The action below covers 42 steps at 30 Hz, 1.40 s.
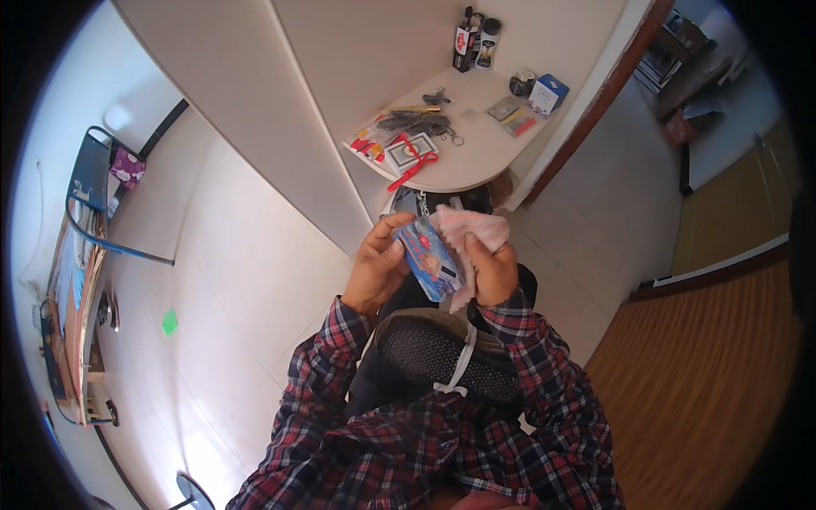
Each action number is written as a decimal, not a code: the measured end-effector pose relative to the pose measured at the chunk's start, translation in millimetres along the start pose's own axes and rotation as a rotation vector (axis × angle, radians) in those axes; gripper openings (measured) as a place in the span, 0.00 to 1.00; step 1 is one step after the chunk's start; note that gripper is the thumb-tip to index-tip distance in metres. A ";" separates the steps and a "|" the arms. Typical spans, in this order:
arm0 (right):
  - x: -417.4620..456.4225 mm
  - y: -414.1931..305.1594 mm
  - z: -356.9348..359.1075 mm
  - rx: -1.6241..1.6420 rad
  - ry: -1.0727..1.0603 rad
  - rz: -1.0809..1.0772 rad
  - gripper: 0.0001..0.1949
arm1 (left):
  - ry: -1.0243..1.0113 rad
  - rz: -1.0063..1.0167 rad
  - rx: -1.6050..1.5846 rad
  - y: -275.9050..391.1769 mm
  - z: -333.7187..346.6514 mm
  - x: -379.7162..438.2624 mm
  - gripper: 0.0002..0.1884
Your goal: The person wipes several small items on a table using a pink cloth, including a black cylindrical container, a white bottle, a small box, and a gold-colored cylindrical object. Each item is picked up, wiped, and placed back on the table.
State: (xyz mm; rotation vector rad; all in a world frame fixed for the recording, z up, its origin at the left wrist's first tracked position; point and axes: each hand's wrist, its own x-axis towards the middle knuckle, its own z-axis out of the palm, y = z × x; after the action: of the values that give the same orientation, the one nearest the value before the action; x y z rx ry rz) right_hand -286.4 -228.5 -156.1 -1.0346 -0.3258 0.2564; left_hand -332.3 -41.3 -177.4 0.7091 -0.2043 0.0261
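Note:
A small blue printed cardboard box (426, 258) is in my left hand (380, 264), with the thumb on its near face and the fingers behind its upper left corner. My right hand (492, 271) pinches a pink and white fluffy cloth (475, 228), which hangs down along the box's right edge. Both hands are in front of the rounded shelf, above my lap. Below them a dark mesh-fronted pad or cap (446, 357) with a white tied strap (466, 357) rests on my lap.
A rounded corner shelf (472, 172) holds a boxed card deck with red ribbon (411, 153), dark packaged items (417, 123), a blue and white box (548, 94) and a bottle (488, 44). A wall panel (255, 115) stands left, a wooden door (695, 370) right. A metal-framed rack (83, 255) is far left.

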 end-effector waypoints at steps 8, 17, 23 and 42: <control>-19.3 9.1 15.1 -0.290 -0.024 0.034 0.14 | 0.077 0.045 -0.115 -9.0 -1.2 -5.2 0.28; -13.6 23.6 32.7 -0.382 -0.056 -0.145 0.13 | 0.152 0.030 -0.101 -20.9 11.8 -14.0 0.34; -18.3 27.0 35.4 -0.316 -0.079 -0.072 0.14 | 0.304 0.044 -0.088 -16.8 17.4 -16.4 0.30; -48.7 56.7 32.3 -0.158 -0.113 0.142 0.19 | 0.350 0.289 0.034 -21.5 -0.5 -34.0 0.20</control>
State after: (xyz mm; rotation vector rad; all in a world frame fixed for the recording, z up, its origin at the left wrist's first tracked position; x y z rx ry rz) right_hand -346.8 -192.6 -197.4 -1.2041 -0.3795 0.4229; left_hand -363.6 -55.8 -198.2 0.6929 0.0308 0.4273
